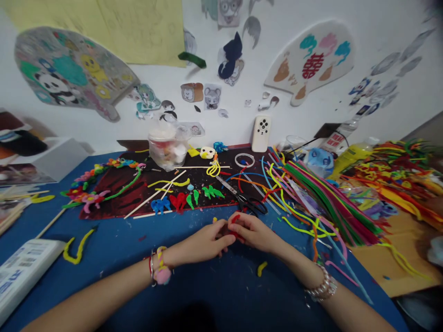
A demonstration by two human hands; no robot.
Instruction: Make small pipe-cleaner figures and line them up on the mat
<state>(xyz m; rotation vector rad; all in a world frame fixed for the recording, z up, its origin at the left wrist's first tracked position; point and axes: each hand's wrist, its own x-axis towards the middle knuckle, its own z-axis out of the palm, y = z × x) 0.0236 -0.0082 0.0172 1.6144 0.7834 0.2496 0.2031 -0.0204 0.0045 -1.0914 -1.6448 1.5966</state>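
A short red pipe cleaner is pinched in the fingers of my right hand, above the blue table. My left hand meets it from the left, its fingers curled around the lower end of the same piece; part of the grip is hidden. Just beyond my hands lie bent pipe cleaner shapes: a blue one, a red one and several green ones. Black-handled scissors rest close to my right hand. A small yellow pipe cleaner piece lies nearer to me.
Long pipe cleaners in a bundle cover the right side. A colourful flower headband lies at the left, behind a white box. Further back stand a plastic bag of items and a white phone-like case against the wall.
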